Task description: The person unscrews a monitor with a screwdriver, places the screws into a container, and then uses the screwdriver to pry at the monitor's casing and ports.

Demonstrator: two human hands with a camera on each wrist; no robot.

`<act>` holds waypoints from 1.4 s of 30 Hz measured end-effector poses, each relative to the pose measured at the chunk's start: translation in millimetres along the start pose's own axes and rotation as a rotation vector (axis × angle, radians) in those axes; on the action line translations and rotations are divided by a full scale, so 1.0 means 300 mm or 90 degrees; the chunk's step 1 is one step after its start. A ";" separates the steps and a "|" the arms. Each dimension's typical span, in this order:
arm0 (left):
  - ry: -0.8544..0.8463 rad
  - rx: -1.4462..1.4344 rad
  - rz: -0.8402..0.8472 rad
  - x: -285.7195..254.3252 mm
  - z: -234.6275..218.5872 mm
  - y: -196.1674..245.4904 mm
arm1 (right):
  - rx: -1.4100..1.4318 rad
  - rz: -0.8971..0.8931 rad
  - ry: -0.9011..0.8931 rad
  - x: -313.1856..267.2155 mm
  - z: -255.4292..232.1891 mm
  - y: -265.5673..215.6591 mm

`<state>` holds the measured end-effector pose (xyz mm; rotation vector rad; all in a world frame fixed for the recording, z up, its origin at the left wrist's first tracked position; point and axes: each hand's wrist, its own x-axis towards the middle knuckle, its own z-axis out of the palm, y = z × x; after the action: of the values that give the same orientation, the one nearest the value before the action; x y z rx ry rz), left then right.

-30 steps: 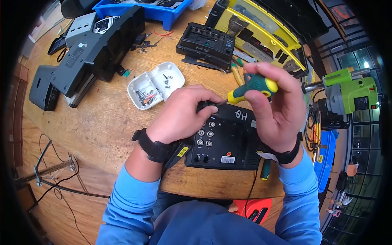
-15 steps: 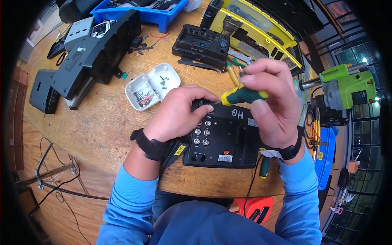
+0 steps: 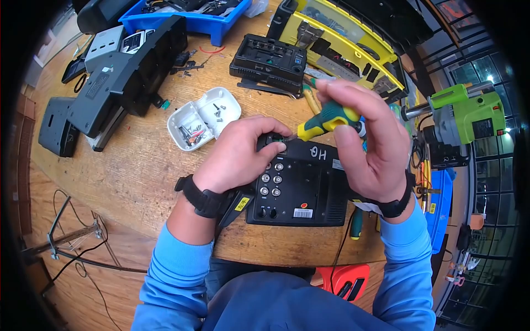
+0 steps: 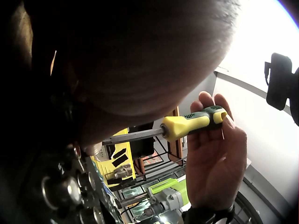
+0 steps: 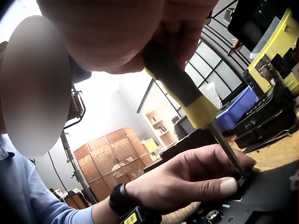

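My right hand (image 3: 378, 151) holds a green and yellow screwdriver (image 3: 327, 119) by its handle, fingertips and thumb around the butt end. Its metal shaft (image 5: 224, 147) slants down to the far left corner of a black device (image 3: 295, 190) lying back side up. Several round metal connectors (image 3: 277, 179), a barcode label and white letters show on that back. With thumb and forefinger either side of the shaft's tip, my left hand (image 3: 237, 149) grips that corner; the tip itself is mostly hidden. In the left wrist view the screwdriver (image 4: 187, 126) stands out from behind the left hand.
An open white case (image 3: 210, 110) with loose screws lies left of the device. Behind are a black unit (image 3: 268, 63) and a yellow toolbox (image 3: 345, 41). A green power tool (image 3: 475, 118) stands right; black housings (image 3: 105, 91) lie left. Another screwdriver (image 3: 356, 223) is by the near edge.
The fingers of my right hand have shifted around the screwdriver handle, which has turned and tilted a little. My left hand stays at the device's corner. The whole head view has drifted slightly.
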<state>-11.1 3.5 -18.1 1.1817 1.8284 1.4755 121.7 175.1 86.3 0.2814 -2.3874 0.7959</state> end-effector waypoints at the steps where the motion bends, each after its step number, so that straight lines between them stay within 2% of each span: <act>1: 0.000 0.001 0.000 0.000 0.001 -0.002 | 0.000 0.000 0.000 0.004 -0.006 0.001; 3: 0.008 -0.020 0.005 0.002 0.001 -0.005 | -0.085 -0.117 -0.072 0.013 -0.025 0.000; 4: 0.008 -0.020 0.005 0.003 0.000 -0.003 | -0.085 -0.117 -0.072 0.007 -0.024 -0.002; 7: 0.002 0.001 0.014 0.003 -0.002 -0.006 | -0.102 -0.023 -0.040 -0.007 -0.019 -0.013; 9: 0.002 0.004 0.042 0.003 0.002 -0.020 | -0.102 -0.033 -0.046 0.010 -0.022 -0.018; 11: -0.001 0.008 0.022 0.001 0.000 -0.008 | -0.106 -0.043 -0.051 0.015 -0.014 -0.019; 13: -0.003 0.012 0.005 0.001 0.001 -0.003 | 0.001 0.011 -0.013 0.010 0.007 -0.014; 20: 0.003 -0.001 0.012 0.004 -0.003 0.002 | -0.009 -0.045 -0.075 0.001 -0.023 -0.013; 22: -0.003 -0.001 0.003 0.004 -0.003 0.000 | -0.081 -0.049 -0.082 -0.004 -0.032 -0.007; 25: 0.013 -0.002 0.029 0.004 0.003 -0.012 | -0.088 -0.055 -0.066 0.017 -0.018 -0.011; 28: 0.015 -0.006 0.010 0.003 0.005 -0.012 | -0.052 -0.044 -0.029 0.021 -0.001 -0.023; 31: 0.016 -0.013 0.015 0.003 0.003 -0.011 | -0.067 -0.089 -0.084 0.018 -0.015 -0.015; 38: 0.020 -0.010 0.015 0.002 0.011 -0.006 | -0.096 -0.059 -0.070 -0.013 -0.021 -0.003; 40: 0.024 -0.005 0.009 0.000 0.012 -0.004 | -0.076 -0.104 -0.051 0.006 -0.002 -0.006; 42: 0.035 -0.011 0.023 0.000 0.017 -0.011 | -0.059 -0.097 -0.055 0.009 -0.001 -0.014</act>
<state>-8.1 5.8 -22.5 1.1824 1.8355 1.5553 121.3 171.8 90.0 0.4635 -2.4409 0.6131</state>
